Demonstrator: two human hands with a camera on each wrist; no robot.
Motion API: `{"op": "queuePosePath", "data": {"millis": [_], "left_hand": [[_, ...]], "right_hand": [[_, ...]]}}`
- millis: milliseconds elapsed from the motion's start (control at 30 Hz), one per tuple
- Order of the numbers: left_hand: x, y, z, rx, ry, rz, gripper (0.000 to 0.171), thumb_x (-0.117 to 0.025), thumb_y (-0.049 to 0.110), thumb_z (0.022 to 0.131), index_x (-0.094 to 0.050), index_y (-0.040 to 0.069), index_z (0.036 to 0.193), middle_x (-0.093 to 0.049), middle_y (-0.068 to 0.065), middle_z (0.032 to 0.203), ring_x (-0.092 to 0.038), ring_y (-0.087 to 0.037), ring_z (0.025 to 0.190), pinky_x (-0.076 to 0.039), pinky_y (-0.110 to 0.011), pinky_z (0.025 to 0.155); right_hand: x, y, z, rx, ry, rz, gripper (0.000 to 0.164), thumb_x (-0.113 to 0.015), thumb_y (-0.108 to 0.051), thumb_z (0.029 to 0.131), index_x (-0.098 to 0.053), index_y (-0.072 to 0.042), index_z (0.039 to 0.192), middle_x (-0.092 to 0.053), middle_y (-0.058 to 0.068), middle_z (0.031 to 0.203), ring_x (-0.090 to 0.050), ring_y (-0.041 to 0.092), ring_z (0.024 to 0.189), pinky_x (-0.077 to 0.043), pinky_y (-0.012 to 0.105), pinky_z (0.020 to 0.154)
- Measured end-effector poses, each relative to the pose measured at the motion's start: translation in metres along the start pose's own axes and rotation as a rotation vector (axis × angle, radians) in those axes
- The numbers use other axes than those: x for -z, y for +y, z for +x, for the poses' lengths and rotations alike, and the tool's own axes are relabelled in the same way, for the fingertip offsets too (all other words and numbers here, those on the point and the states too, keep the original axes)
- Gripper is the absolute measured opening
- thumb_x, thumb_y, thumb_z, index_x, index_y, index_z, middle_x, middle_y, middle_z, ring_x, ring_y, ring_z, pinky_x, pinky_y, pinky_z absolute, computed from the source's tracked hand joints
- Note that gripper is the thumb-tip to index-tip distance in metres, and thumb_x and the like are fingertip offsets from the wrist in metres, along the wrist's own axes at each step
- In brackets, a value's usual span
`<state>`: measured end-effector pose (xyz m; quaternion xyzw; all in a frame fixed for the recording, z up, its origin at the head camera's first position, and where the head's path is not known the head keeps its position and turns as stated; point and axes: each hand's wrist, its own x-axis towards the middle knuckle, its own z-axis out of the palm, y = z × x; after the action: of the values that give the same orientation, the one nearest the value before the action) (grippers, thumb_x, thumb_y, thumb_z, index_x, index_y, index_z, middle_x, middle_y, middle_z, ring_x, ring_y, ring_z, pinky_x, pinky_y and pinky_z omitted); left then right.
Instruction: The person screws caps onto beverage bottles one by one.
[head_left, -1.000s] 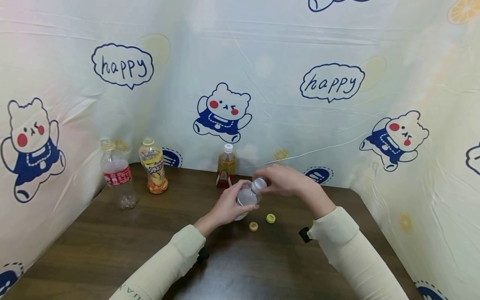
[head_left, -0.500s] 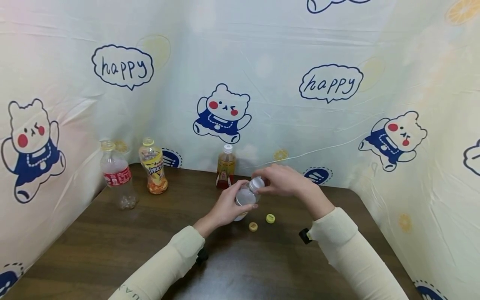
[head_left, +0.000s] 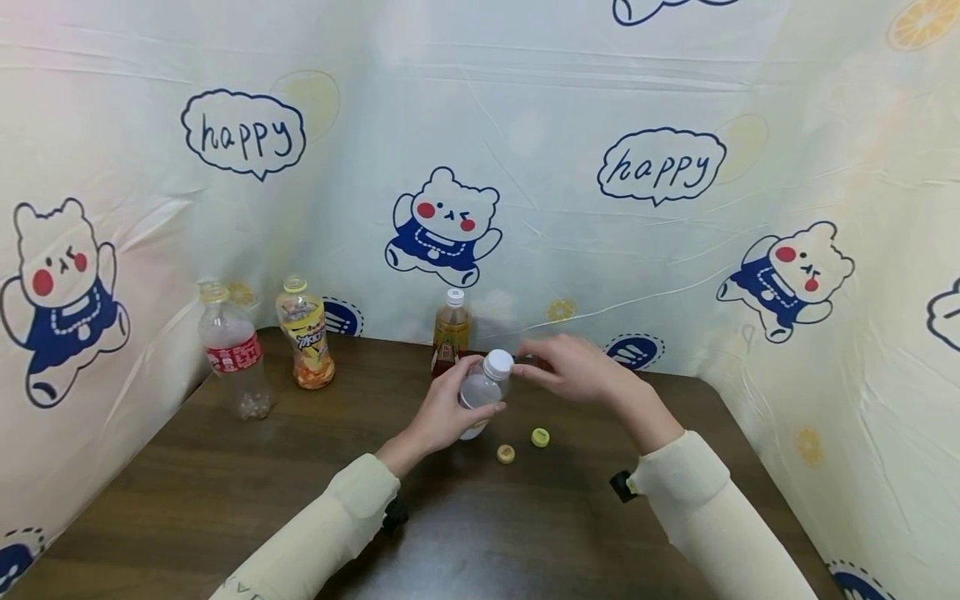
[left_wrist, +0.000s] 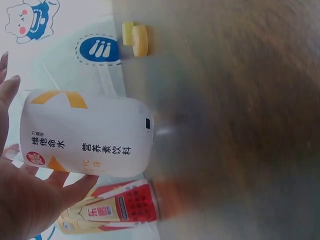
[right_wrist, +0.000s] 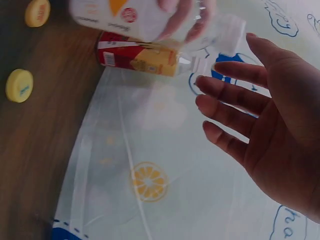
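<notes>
White cap (head_left: 498,363) sits on the bottle (head_left: 480,390), towards the tabletop's (head_left: 225,508) far edge, with the left hand (head_left: 441,408) clamped round it. The right hand (head_left: 576,368) has its fingers apart beside the cap. Twisting seems the step; a turn would call for pinching fingertips.

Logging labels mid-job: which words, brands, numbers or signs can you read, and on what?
"happy": backdrop, twice
"维他命水": vitamin water bottle
"力量帝": same bottle
"营养素饮料": same bottle
"YC": same bottle, rest unclear
"东": red-and-yellow bottle, rest blurred
Too small or blurred: red-labelled bottle, yellow-labelled bottle, orange cap, yellow cap, left sleeve
</notes>
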<state>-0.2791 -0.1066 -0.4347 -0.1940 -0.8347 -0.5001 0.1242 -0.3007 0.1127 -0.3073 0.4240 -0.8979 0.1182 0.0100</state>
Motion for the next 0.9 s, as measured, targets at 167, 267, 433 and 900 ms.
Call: {"op": "queuePosePath", "data": {"millis": [167,267,433,900], "left_hand": [[0.009,-0.003,-0.001,0.043,0.053,0.021,0.072,-0.076,0.048,0.073,-0.041,0.029,0.133,-0.051,0.004,0.126,-0.053,-0.017,0.111,-0.05,-0.046,0.086],[0.013,-0.005,-0.002,0.074,0.07,0.033,0.073,-0.075,0.05,0.073,-0.04,0.029,0.133,-0.051,0.003,0.127,-0.053,-0.018,0.112,-0.05,-0.047,0.087],[0.022,-0.008,-0.002,0.112,0.086,0.038,0.073,-0.074,0.051,0.074,-0.038,0.028,0.134,-0.05,0.002,0.129,-0.052,-0.02,0.115,-0.048,-0.05,0.089],[0.055,-0.02,0.01,0.176,0.157,0.027,0.078,-0.069,0.05,0.08,-0.029,0.022,0.141,-0.045,-0.006,0.135,-0.049,-0.027,0.118,-0.044,-0.053,0.092]], "right_hand": [[-0.009,0.01,-0.007,0.013,0.018,0.022,0.024,-0.05,-0.045,0.095,-0.063,-0.026,0.101,-0.06,-0.013,0.081,-0.053,0.004,0.068,-0.047,0.024,0.06],[-0.015,0.015,-0.01,-0.001,0.015,-0.003,0.025,-0.051,-0.045,0.094,-0.063,-0.025,0.103,-0.058,-0.016,0.08,-0.053,0.003,0.069,-0.046,0.023,0.062],[-0.025,0.023,-0.016,-0.039,0.011,-0.018,0.025,-0.057,-0.041,0.093,-0.063,-0.022,0.108,-0.056,-0.016,0.082,-0.055,0.007,0.075,-0.046,0.023,0.067],[-0.051,0.042,-0.032,-0.133,-0.061,-0.006,0.031,-0.057,-0.041,0.092,-0.062,-0.02,0.114,-0.057,-0.012,0.093,-0.056,0.007,0.081,-0.049,0.025,0.072]]}}
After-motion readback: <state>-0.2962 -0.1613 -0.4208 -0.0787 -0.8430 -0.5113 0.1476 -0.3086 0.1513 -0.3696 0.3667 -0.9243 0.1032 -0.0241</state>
